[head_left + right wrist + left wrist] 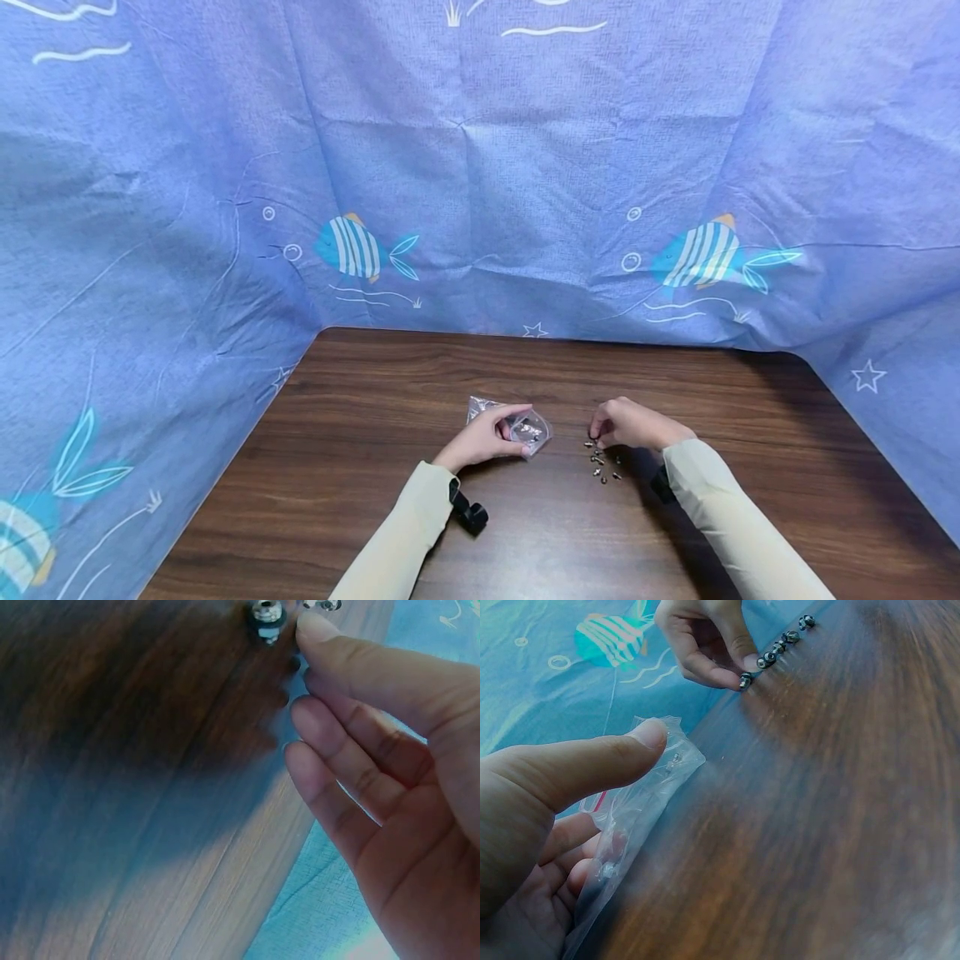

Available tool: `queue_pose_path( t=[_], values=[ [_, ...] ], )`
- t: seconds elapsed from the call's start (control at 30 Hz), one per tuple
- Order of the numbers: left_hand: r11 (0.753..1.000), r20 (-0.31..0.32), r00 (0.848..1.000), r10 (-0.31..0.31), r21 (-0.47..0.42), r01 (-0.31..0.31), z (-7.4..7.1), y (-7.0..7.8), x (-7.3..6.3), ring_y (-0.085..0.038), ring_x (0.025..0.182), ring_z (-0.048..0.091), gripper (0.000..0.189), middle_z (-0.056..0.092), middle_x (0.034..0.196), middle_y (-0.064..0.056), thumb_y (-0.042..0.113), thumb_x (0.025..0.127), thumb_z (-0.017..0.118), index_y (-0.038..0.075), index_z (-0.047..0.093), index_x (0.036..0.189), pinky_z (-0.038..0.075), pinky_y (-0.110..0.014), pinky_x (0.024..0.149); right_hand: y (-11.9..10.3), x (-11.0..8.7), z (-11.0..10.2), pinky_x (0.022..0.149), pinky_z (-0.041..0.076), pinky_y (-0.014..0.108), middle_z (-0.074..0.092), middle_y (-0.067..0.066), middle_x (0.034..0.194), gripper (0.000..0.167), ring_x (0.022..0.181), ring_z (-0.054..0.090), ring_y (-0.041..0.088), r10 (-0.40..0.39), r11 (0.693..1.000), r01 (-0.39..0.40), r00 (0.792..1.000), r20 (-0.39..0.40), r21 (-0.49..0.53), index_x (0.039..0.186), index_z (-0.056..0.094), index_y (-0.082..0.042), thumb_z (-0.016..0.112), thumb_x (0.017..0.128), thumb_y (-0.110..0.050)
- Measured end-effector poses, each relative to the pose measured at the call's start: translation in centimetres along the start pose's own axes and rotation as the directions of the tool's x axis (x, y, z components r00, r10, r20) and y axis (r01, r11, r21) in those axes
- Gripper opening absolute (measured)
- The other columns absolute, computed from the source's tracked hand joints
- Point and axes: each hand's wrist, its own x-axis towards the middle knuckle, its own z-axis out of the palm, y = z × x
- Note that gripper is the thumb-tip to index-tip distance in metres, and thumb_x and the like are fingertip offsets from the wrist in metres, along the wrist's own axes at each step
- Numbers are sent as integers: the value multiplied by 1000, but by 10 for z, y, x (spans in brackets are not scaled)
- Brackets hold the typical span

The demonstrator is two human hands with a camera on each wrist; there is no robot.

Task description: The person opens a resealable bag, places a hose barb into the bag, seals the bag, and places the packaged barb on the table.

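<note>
My left hand (483,437) holds a clear plastic zip bag (531,433), thumb on one side and fingers on the other. Small shiny pieces show inside the bag, and a red line (600,801) marks its seal in the left wrist view. To the right, my right hand (628,423) reaches down to the tabletop with thumb and forefinger pinching a small metal screw (745,681). Beside those fingertips lie several more loose metal screws (597,458). One screw (268,619), with a dark collar, sits near the thumb in the right wrist view.
The brown wood-grain table (360,400) reaches back to a blue cloth (540,183) printed with fish, which hangs behind and along the sides. Black wrist straps (468,510) sit at both sleeve ends.
</note>
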Motion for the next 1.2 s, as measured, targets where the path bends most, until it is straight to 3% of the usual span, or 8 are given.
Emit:
queue_pose_path(
  t=[0.4, 0.73, 1.2],
  values=[
    [1000, 2, 1000, 6, -6, -6, 0, -1, -2, -3, 64, 47, 70, 55, 76, 3, 24, 76, 82, 15, 53, 138, 42, -18, 58, 0, 0, 2, 61, 47, 20, 64, -4, 73, 9, 67, 54, 1, -80, 995, 79, 997, -13, -65, 75, 69, -8, 77, 75, -3],
    [1000, 5, 1000, 11, -14, -11, 0, 0, -1, -2, 64, 47, 69, 55, 76, 3, 22, 76, 82, 14, 53, 138, 42, -17, 57, 1, 0, 0, 62, 48, 20, 64, -5, 72, 7, 67, 52, -3, -58, 997, 58, 998, 0, -58, 75, 69, -7, 71, 79, -1],
    [999, -9, 1000, 16, -36, -16, 1, -1, 0, -7, 64, 47, 68, 60, 79, -13, 18, 75, 83, 13, 55, 137, 39, -18, 56, 0, 5, -3, 63, 49, 19, 66, -6, 74, 6, 68, 54, -3, -43, 998, 41, 999, -26, -54, 78, 70, -9, 69, 82, -5]
  ],
)
